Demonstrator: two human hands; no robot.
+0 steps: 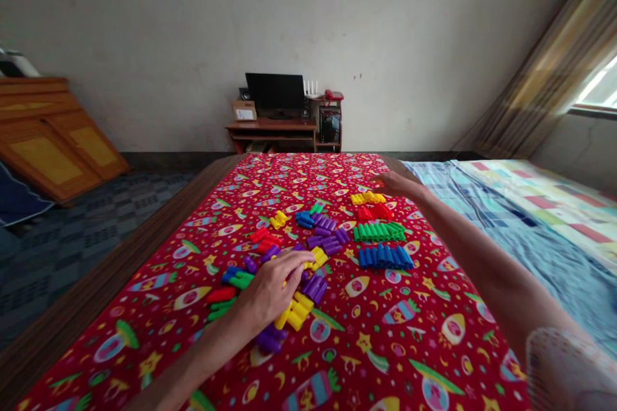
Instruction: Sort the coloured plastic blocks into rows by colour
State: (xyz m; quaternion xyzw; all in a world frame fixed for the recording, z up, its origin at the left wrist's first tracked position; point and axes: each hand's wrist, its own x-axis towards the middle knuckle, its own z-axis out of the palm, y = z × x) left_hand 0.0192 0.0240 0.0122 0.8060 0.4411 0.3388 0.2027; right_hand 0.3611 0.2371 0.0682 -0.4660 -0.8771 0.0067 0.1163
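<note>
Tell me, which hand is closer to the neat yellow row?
Right. The right hand sits just beside the yellow row, at its far right end. The left hand rests on the mixed pile, much nearer the person.

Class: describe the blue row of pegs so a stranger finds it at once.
On the red rocket-print cloth, right of the mixed pile, lie four tidy one-colour rows. The blue row is the nearest of them, just below the green row.

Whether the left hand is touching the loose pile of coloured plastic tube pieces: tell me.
Touching. The head view shows the left hand lying palm-down on the loose pile of coloured plastic tube pieces, covering yellow ones.
</note>
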